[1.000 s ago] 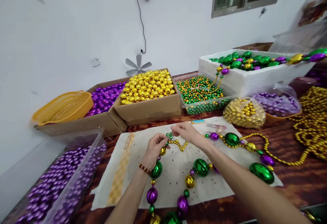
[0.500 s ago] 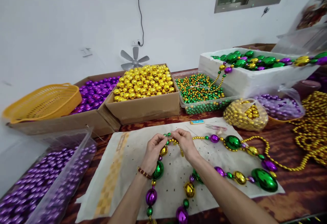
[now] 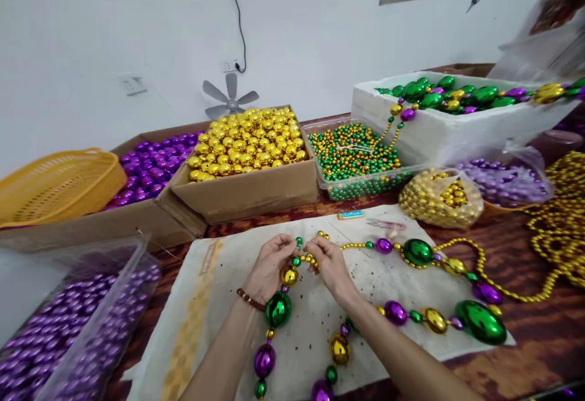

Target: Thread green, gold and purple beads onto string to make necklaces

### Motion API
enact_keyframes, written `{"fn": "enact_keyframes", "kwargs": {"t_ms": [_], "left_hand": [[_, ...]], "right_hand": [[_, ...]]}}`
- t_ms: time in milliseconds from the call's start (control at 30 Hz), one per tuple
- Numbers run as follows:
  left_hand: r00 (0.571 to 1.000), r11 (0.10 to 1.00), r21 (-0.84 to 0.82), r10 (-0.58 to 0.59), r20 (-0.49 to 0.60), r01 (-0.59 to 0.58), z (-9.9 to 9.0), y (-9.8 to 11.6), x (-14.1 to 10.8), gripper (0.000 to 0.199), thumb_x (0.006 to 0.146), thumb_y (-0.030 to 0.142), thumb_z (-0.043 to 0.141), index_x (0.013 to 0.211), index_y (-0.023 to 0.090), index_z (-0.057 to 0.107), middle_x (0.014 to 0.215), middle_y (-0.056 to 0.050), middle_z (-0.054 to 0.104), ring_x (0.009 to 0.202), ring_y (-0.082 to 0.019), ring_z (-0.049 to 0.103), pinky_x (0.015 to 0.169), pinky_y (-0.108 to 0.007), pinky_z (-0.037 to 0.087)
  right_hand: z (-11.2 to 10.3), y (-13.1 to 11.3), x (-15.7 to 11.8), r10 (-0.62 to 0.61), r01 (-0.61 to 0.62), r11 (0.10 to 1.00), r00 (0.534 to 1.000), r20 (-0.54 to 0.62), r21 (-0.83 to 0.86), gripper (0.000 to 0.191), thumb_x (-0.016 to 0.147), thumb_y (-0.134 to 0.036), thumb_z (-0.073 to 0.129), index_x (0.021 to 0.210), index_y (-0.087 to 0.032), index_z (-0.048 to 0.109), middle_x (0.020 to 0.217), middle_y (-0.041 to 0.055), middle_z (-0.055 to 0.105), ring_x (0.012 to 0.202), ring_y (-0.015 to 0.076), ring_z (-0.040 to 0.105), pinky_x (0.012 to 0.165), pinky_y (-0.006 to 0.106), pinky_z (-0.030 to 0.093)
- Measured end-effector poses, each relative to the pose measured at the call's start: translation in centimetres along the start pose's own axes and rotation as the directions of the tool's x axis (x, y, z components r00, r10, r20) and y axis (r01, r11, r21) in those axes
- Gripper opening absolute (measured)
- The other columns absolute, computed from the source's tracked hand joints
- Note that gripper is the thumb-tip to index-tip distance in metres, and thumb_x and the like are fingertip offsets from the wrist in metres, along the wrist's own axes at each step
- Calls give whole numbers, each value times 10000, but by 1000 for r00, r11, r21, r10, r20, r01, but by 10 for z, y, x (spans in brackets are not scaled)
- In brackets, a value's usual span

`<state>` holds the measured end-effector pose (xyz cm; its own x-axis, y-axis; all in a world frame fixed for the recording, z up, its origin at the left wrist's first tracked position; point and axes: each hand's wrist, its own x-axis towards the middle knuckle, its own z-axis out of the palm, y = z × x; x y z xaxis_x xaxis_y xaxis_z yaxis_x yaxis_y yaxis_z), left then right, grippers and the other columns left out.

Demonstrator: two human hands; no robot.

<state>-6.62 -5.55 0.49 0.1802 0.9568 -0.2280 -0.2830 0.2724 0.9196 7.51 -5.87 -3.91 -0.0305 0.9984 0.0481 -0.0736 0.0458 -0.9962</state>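
My left hand (image 3: 270, 266) is closed in a pinch on the end of a bead strand (image 3: 278, 309) strung with green, gold and purple beads; small green beads show at its fingertips. Close beside it, my right hand (image 3: 329, 265) pinches a string of small gold beads (image 3: 311, 259). Whatever thread lies between the fingertips is too fine to make out. From the left hand the strand hangs down toward me past a big green bead and a purple bead (image 3: 264, 361). Another stretch, with a large green bead (image 3: 481, 322), lies right of my right forearm. A white cloth (image 3: 237, 328) lies underneath.
Behind the cloth stand a box of gold beads (image 3: 247, 200), a tub of small green and gold beads (image 3: 365, 189) and a white foam box (image 3: 406, 127). Pink-handled snips (image 3: 388, 225) lie near a bag of gold beads (image 3: 429, 203). Purple beads fill a clear bin (image 3: 86, 322) at left.
The fingertips of both hands have shifted slightly on the beads, and a short gold-bead end now shows above my right hand. The whole view has tilted a little.
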Motion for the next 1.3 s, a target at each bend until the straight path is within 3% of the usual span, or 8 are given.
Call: {"fn": "enact_keyframes", "kwargs": {"t_ms": [167, 400, 633, 767, 867, 1000, 1200, 1300], "left_hand": [[992, 993, 40, -116, 41, 114, -2, 5, 2, 264, 762, 267, 699, 954, 178, 543, 733, -11, 616, 640, -113, 565, 588, -214, 400], [987, 998, 39, -61, 150, 56, -2, 9, 10, 146, 760, 211, 699, 826, 114, 612, 738, -12, 572, 660, -81, 521, 633, -197, 385], [992, 998, 4, -67, 104, 67, -4, 7, 11, 165, 745, 232, 715, 830, 123, 626, 738, -14, 585, 664, -97, 540, 653, -220, 401], [994, 997, 29, -74, 82, 72, -4, 6, 9, 156, 740, 218, 716, 804, 125, 608, 743, -15, 593, 668, -92, 544, 643, -210, 396], [995, 998, 19, -68, 73, 67, -3, 9, 5, 155, 743, 207, 707, 805, 133, 587, 739, -14, 605, 657, -91, 548, 627, -206, 392], [992, 996, 45, -80, 100, 76, -2, 13, 1, 168, 756, 234, 699, 819, 148, 570, 742, -18, 621, 646, -101, 558, 589, -208, 373], [994, 987, 155, -61, 93, 46, 0, 13, 3, 171, 745, 242, 709, 786, 142, 577, 741, -28, 637, 689, -112, 565, 646, -224, 382], [995, 978, 209, -37, 95, 16, 0, 15, 4, 154, 735, 225, 712, 755, 134, 589, 715, -19, 623, 687, -108, 553, 670, -228, 380]], "right_hand": [[-8, -13, 5, -158, 158, 983, 987, 5, -90, 250, 924, -373, 450, 790, -189, 554, 763, -6, 504, 599, 106, 500, 555, 214, 414], [-6, -39, 41, -330, 383, 878, 919, 216, -286, 177, 901, -264, 513, 750, -202, 581, 856, 7, 547, 844, 142, 525, 761, 237, 368], [-2, -32, 40, -241, 315, 863, 944, 226, -395, 216, 943, -337, 443, 783, -222, 534, 668, -32, 518, 638, 130, 466, 647, 248, 300], [-4, -30, 40, -151, 248, 892, 951, 268, -377, 241, 947, -374, 409, 806, -223, 534, 649, -31, 549, 621, 131, 482, 634, 241, 328], [-12, -32, 42, -77, 215, 928, 910, 407, -305, 267, 943, -381, 393, 825, -199, 548, 701, -10, 616, 615, 125, 545, 584, 220, 391], [-28, -35, 45, -21, 193, 948, 830, 558, -251, 213, 862, -332, 524, 931, -146, 603, 764, 21, 661, 652, 137, 596, 590, 224, 455], [-44, -52, 45, -58, 275, 904, 837, 545, -326, 131, 825, -198, 545, 816, -154, 667, 795, 33, 643, 718, 144, 571, 668, 248, 402], [-49, -69, 28, -135, 417, 782, 839, 527, -464, 149, 853, -190, 529, 798, -186, 667, 838, 27, 649, 783, 155, 550, 688, 261, 338]]}}
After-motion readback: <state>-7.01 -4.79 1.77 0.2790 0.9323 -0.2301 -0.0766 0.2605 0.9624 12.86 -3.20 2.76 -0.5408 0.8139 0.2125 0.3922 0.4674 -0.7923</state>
